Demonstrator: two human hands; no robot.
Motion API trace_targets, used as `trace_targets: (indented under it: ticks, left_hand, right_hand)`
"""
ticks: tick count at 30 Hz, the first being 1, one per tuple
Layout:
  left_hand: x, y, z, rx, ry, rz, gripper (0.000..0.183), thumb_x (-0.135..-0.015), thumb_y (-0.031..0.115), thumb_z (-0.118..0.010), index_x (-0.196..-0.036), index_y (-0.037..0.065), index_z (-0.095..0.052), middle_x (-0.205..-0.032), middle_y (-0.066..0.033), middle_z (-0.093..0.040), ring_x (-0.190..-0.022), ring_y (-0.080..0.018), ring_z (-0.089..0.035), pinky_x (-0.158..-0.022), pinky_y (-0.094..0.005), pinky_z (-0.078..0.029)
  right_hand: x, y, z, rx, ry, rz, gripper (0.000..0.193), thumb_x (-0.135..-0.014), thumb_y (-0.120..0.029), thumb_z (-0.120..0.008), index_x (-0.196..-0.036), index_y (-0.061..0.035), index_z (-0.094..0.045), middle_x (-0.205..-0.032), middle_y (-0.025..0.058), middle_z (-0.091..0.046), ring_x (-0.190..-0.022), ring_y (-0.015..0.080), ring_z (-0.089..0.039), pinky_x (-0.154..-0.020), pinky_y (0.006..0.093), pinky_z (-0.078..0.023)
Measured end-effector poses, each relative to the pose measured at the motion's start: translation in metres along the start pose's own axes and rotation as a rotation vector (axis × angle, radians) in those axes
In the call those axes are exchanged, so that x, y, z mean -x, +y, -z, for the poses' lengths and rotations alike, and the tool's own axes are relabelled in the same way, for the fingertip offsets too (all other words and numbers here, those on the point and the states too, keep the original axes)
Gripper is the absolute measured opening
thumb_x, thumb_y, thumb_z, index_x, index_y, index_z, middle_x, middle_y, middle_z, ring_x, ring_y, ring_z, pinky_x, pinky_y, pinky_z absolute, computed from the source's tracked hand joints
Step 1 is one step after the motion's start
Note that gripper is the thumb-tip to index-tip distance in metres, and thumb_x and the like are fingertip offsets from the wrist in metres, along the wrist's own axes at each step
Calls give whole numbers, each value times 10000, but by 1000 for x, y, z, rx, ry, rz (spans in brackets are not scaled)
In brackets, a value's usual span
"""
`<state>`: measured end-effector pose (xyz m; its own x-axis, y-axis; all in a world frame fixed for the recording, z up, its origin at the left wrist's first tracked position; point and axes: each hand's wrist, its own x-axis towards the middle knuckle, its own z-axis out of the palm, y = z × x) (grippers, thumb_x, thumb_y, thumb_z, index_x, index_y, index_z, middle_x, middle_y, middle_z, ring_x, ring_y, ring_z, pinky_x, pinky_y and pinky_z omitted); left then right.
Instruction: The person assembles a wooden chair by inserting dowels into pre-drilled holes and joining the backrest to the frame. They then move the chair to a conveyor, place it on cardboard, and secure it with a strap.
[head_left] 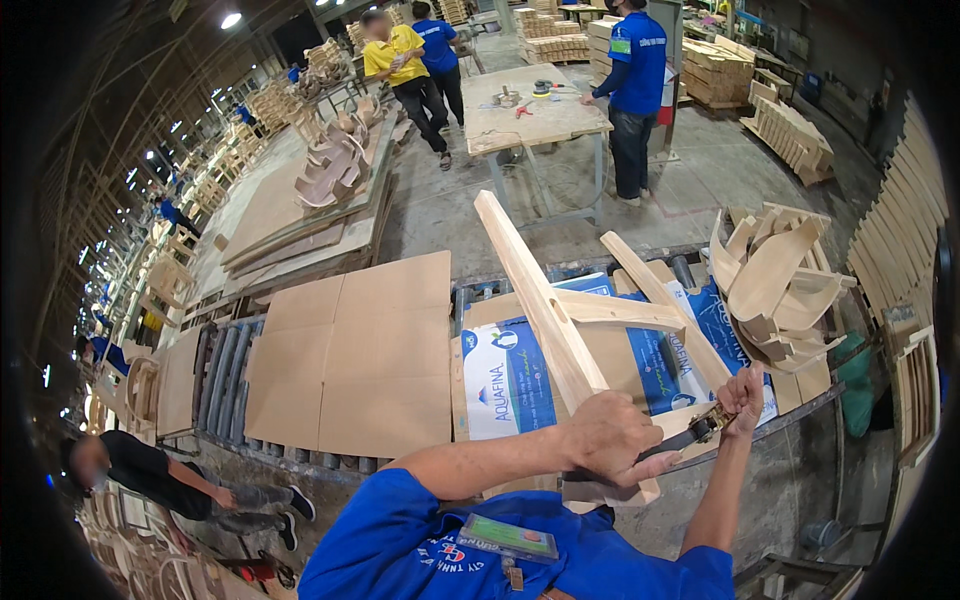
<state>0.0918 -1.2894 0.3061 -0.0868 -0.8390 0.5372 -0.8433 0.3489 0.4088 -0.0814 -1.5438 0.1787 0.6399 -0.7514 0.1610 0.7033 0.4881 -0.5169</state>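
A pale wooden frame (545, 305), with two long legs joined by a curved crosspiece (620, 312), lies in front of me on flattened cardboard. A black strap (684, 438) runs across its near end to a metal ratchet buckle (708, 424). My left hand (612, 438) is closed at the strap, beside the near end of the left leg. My right hand (742, 400) is closed round the end of the ratchet buckle, just right of the right leg. The palms hide part of the strap and the buckle's handle.
Plain cardboard (365, 350) covers the roller conveyor (225, 385) on the left. Curved wooden parts (775, 285) are piled at the right. Beyond stands a workbench (530, 105) with tools; a person in blue (637, 75) is beside it. Another person (150, 480) is at the lower left.
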Motion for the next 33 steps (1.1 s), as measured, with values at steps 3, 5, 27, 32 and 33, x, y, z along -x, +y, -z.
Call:
trace_targets:
  ticks: [3, 5, 27, 32, 33]
  left_hand:
    - [-6, -1, 1, -9, -26, 7, 488, -920, 372, -649, -532, 86, -575, -500, -95, -549, -463, -317, -574, -464, -427, -463]
    - [-6, -1, 0, 16, -53, -3, 474, -914, 356, -651, -534, 82, -581, -498, -98, -552, -462, -318, -577, -465, -428, -465]
    - [-16, -4, -5, 91, -89, -17, 359, -892, 307, -673, -589, 125, -613, -558, -86, -589, -512, -311, -610, -503, -420, -483]
    - [-28, 0, -12, 38, -102, 16, 413, -953, 301, -632, -593, 100, -605, -544, -134, -549, -485, -339, -574, -480, -443, -434]
    - [-32, 1, -13, 11, -105, 22, 430, -968, 304, -622, -594, 92, -603, -542, -147, -541, -482, -346, -568, -478, -448, -423]
  right_hand:
    - [-4, 3, -10, 236, -29, -35, 302, -1004, -119, -686, -867, -130, -418, -607, -57, -343, -453, 36, -290, -372, 208, -301]
    - [-9, 0, -18, 385, -95, -65, 321, -960, -97, -724, -835, -126, -430, -605, -50, -383, -464, 37, -337, -376, 211, -293]
    - [12, 14, 17, 799, 339, 130, 256, -1015, -228, -699, -829, -129, -553, -654, -64, -493, -545, 46, -470, -463, 245, -372]
    - [54, 0, 40, 1548, 471, 492, 247, -989, -239, -651, -883, -16, -669, -828, 139, -644, -819, 297, -619, -752, 402, -480]
    - [67, 3, 54, 1608, 571, 633, 229, -979, -226, -646, -905, -10, -667, -883, 179, -653, -881, 337, -628, -796, 428, -488]
